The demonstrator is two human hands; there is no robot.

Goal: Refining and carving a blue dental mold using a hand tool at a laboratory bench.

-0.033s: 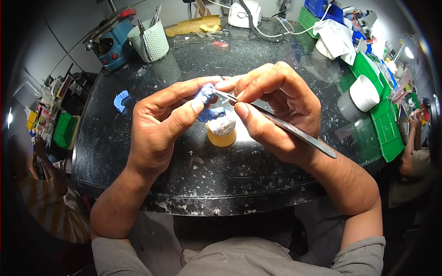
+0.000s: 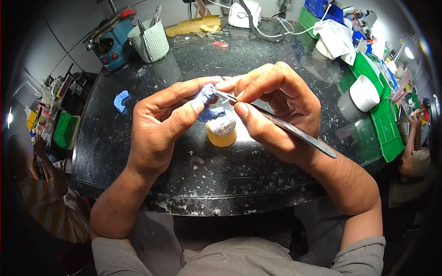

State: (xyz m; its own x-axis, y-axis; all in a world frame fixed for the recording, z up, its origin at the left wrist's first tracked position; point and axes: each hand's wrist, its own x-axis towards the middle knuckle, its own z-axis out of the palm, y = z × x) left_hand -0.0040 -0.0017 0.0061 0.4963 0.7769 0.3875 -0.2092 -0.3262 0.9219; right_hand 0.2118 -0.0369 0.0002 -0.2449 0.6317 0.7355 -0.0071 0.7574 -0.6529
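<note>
Between the thumb and fingers of my left hand (image 2: 159,122) is a blue dental arch model (image 2: 205,94), held tilted above the table. My right hand (image 2: 281,110) pinches a slim metal scalpel (image 2: 299,131) like a pen. Its narrow tip meets the upper end of the blue model, and its flat handle end sticks out toward my right wrist. Just below the model stands a yellow-based pot (image 2: 222,139) topped with a white lump (image 2: 223,125). Left of my left hand, a second blue arch model (image 2: 120,101) lies on the table. My fingers partly cover the held model.
The dark, speckled table (image 2: 198,184) has a pale green basket of tools (image 2: 149,43) and a blue machine (image 2: 113,53) at far left. A white cup (image 2: 364,93) and green trays (image 2: 386,129) line the right. A white device (image 2: 244,14) with a cord stands behind. Other people sit at both sides.
</note>
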